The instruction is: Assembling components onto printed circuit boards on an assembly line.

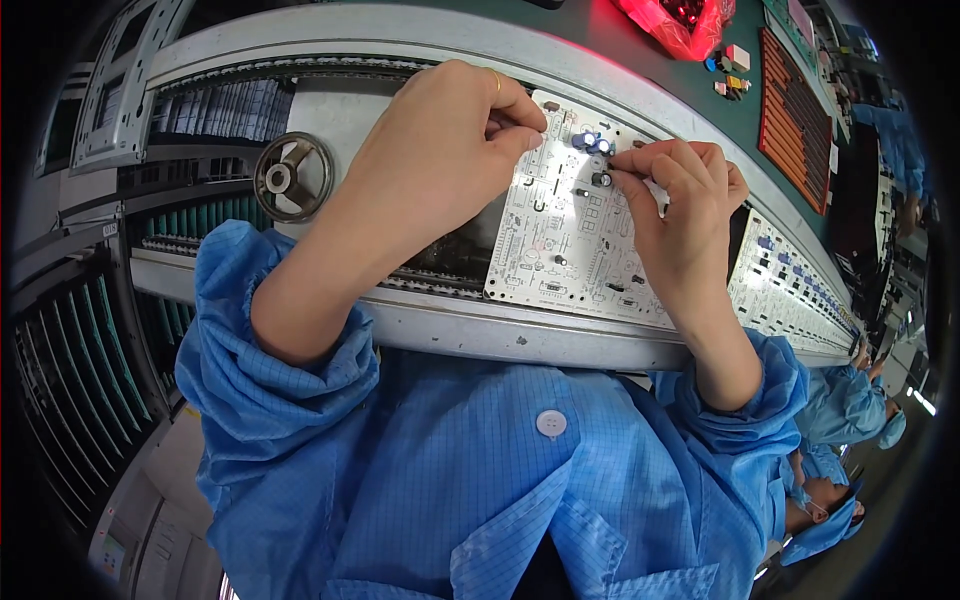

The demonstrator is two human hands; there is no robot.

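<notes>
A white circuit board (pixel 560 240) lies on the conveyor rails in front of me. My left hand (pixel 440 150) rests over the board's upper left corner, its fingertips curled at the board's top edge. My right hand (pixel 680 205) pinches a small dark cylindrical component (pixel 601 179) between thumb and forefinger and holds it on the board's upper part. Just above it stand two blue cylindrical components (pixel 590 142) seated in the board.
A second white board (pixel 790 285) follows on the rails (pixel 480 335) to the right. A grey handwheel (pixel 292 176) sits at the left. At the back lie a red bag (pixel 675 22), small parts and an orange tray (pixel 795 120). Workers in blue coats stand at the right.
</notes>
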